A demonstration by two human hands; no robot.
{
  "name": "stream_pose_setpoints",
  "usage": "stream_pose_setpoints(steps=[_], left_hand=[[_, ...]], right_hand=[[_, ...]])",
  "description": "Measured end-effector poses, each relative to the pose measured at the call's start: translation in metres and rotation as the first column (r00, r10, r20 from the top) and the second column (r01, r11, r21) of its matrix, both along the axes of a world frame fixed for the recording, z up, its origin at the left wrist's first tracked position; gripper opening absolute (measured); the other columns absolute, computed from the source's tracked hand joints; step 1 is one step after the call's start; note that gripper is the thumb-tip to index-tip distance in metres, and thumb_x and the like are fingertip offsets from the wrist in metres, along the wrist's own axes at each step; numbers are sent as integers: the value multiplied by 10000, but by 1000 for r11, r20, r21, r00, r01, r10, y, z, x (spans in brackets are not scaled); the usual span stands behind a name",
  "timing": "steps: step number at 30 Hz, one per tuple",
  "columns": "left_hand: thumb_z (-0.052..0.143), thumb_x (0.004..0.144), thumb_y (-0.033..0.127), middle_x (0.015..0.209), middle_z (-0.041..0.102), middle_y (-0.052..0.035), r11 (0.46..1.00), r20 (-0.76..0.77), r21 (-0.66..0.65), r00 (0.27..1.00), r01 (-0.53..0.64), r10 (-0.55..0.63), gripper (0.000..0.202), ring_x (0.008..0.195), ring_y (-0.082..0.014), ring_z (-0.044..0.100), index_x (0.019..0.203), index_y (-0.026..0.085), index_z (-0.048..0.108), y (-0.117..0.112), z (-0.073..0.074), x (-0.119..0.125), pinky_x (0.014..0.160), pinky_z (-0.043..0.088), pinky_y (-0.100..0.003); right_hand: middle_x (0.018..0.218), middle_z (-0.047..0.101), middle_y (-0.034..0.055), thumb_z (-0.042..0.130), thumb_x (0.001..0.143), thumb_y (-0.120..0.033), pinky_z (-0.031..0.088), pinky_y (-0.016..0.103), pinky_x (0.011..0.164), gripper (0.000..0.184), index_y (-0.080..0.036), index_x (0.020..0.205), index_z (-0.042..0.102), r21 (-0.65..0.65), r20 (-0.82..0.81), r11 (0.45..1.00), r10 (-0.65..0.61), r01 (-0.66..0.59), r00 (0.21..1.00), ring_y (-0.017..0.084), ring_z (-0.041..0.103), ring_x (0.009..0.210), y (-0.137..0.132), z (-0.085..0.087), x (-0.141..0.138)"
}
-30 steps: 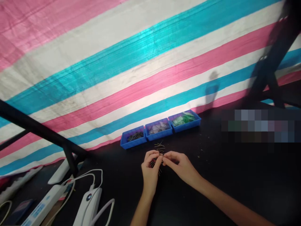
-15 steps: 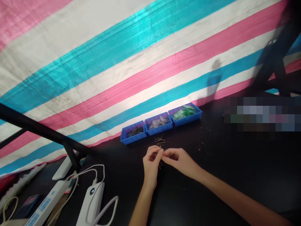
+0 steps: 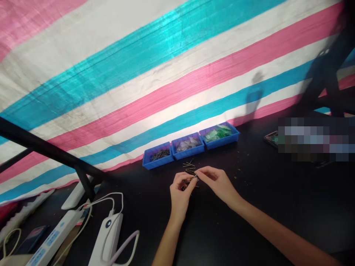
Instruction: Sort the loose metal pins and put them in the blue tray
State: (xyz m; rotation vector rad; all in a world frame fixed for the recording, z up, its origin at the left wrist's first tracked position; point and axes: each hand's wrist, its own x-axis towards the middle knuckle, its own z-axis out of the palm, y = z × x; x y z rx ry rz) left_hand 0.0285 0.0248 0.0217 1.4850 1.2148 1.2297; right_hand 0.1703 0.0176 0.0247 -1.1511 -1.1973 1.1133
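Pinched narrowly by the left hand [image 3: 180, 188], just above the black tabletop [image 3: 216, 240]: a thin, shiny metal rod [image 3: 195, 176]. Beside it, thumb and index finger of the right hand [image 3: 217, 181] nearly together; impossible to tell whether gripping the rod's end. Beneath and just beyond, scattered thin brass-coloured rods [image 3: 189, 163]. Farther back, three blue rectangular plastic bins [image 3: 190, 153]: dark rods [image 3: 161, 154], clear plastic packets [image 3: 188, 143], green plastic packets [image 3: 222, 131], left to right.

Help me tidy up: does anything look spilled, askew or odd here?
Yes: thin pins lie loose at varied angles on the black table, before the middle blue bin, though similar pieces sit in the left bin. Small pale flecks, perhaps debris, speckle the table before the right bin.
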Motion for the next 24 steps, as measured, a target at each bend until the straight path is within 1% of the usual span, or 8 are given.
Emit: stream_pose_setpoints(steps=[4,9,12,15,17,19,21,24], left_hand=[[677,683,291,859,555,-43,998,-70,55,998,-8,11,133,747,-138,545,756,179,675,0,0,1,605,418,-234],[671,688,294,849,561,-47,993,-133,113,991,-13,28,126,762,-150,551,749,184,678,-1,3,1,608,420,-247],[666,693,292,843,559,-43,989,-212,147,977,0,32,112,780,-159,555,739,191,678,-2,3,0,643,431,-264],[660,698,290,838,558,-40,983,-275,181,961,21,30,97,793,-165,554,732,201,679,-2,3,0,696,439,-290],[659,696,300,836,562,-41,981,-292,191,956,24,34,107,798,-169,553,744,208,686,-1,4,-2,701,439,-295],[656,697,314,834,566,-41,981,-289,195,956,2,55,125,800,-170,553,758,211,692,1,7,-5,686,434,-287],[651,700,323,826,570,-39,981,-280,194,957,-23,78,135,785,-163,552,757,209,696,4,9,-9,652,420,-271],[654,698,327,809,581,-32,981,-277,192,957,-31,85,145,735,-145,548,758,203,700,10,11,-16,609,399,-253]], right_hand=[[788,667,38,582,753,-379,498,287,679,233,-171,809,672,16,12,1000,5,-5,1000,171,610,739,2,-2,1],[803,661,47,583,756,-383,494,279,643,233,-176,808,677,46,33,999,16,-18,999,173,607,746,2,-4,1],[834,651,46,593,756,-350,471,265,619,186,-190,791,681,90,109,996,18,-28,994,167,599,760,0,-2,0],[857,643,44,597,756,-321,454,266,636,149,-203,775,686,132,179,991,8,-32,984,165,592,787,0,-3,0],[846,642,47,587,762,-335,453,270,633,166,-201,777,685,133,191,991,-18,-8,981,166,592,776,1,-5,1],[833,641,51,574,770,-356,455,273,623,195,-196,780,685,125,197,992,-39,14,980,168,592,763,3,-8,2],[830,642,52,575,766,-362,456,274,619,201,-196,761,689,124,214,992,-47,21,976,173,593,771,4,-9,3],[853,645,53,574,764,-350,457,278,632,188,-204,752,692,127,244,992,-45,14,969,187,594,818,4,-8,3]])
